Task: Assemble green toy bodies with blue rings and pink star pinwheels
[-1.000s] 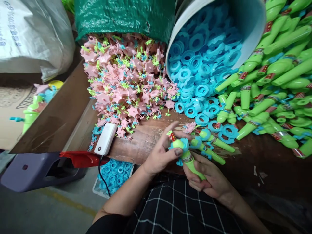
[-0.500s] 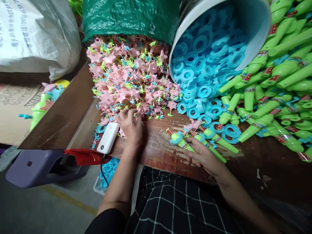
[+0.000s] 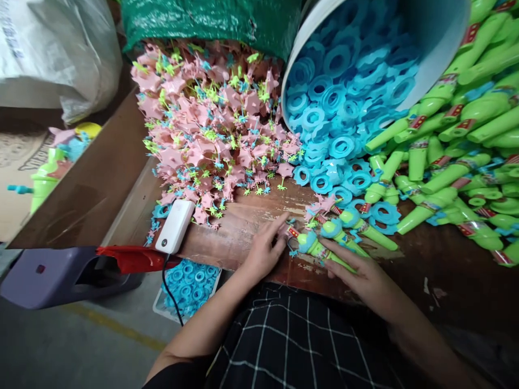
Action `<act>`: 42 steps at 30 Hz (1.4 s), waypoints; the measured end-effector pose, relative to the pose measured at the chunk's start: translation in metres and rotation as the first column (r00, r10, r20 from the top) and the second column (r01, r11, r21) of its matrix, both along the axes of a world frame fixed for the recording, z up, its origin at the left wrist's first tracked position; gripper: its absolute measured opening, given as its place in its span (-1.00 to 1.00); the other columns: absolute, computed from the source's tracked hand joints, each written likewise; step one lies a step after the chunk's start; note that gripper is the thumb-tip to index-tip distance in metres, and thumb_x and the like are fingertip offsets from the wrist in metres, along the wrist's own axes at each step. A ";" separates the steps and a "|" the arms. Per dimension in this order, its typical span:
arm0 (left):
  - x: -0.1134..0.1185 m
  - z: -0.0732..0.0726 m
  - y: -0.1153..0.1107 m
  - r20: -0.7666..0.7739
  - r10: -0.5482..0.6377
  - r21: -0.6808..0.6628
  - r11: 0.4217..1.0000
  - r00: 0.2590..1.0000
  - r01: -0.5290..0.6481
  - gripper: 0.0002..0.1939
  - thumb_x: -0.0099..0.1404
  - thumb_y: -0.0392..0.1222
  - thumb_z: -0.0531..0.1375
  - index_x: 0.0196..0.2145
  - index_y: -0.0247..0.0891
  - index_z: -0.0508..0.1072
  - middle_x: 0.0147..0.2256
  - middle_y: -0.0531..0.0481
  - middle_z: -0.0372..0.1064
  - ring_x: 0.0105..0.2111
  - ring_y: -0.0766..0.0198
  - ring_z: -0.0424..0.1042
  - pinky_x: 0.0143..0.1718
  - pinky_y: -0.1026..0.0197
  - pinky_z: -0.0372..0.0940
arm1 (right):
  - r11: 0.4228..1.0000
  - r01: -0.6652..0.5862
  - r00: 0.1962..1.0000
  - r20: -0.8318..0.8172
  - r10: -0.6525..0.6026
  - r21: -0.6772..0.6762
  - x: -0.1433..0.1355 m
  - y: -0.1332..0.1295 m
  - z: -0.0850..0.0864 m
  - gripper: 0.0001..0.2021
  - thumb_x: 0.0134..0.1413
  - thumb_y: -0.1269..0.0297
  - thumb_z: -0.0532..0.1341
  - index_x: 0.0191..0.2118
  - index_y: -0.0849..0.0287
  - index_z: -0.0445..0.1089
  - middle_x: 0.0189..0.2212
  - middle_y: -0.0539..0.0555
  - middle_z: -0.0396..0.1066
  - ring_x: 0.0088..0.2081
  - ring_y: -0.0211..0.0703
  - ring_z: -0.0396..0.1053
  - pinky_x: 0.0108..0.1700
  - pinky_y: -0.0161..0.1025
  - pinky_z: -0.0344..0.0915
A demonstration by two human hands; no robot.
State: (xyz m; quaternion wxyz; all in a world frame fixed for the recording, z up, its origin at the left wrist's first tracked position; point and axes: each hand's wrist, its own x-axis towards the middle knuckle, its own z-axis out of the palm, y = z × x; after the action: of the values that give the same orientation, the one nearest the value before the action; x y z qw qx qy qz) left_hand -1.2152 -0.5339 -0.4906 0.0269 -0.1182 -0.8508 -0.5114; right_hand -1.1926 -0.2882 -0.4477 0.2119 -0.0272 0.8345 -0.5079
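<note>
My left hand (image 3: 263, 251) is closed at the table's front edge, beside the striped red tip of a green toy stick (image 3: 318, 246). Its fingers pinch a pink star-shaped piece (image 3: 283, 229), mostly hidden by them, with small blue bits showing below. The fingers of my right hand (image 3: 357, 270) hold that same green stick, which has a blue collar near its tip. Just behind it lie two similar green sticks (image 3: 368, 233), and another pink piece (image 3: 322, 204) rests at their tips.
A heap of pink star pieces (image 3: 211, 135) spills from a green bag (image 3: 211, 21). Blue rings (image 3: 343, 146) pour out of a tipped white bucket (image 3: 298, 46). Green sticks (image 3: 441, 200) pile up at right. A white power bank (image 3: 175, 227) with a cable lies left; a bin (image 3: 162, 308) of rings stands below.
My left hand has come from the pink heap rightward to the green stick's tip, bringing a pink piece. My right hand has shifted slightly right with the stick.
</note>
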 end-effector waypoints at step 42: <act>-0.014 -0.018 -0.002 0.011 -0.170 0.006 0.985 0.985 0.170 -0.55 0.41 -0.23 0.24 0.23 -0.14 0.36 -0.14 -0.07 0.38 -0.14 0.19 0.45 -0.09 0.13 0.43 | 0.521 0.032 0.767 -0.355 0.534 0.853 0.004 -0.030 0.051 -0.51 0.41 0.04 -0.06 0.10 0.13 0.51 -0.50 0.21 0.52 -0.69 -0.03 0.33 -0.65 -0.18 0.02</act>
State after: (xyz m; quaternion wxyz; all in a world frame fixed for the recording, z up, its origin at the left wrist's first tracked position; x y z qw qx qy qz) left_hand -1.2294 -0.5363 -0.5086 -0.0213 -0.1872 -0.8364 -0.5147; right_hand -1.1884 -0.3187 -0.3967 0.0096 -0.2065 0.9783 0.0134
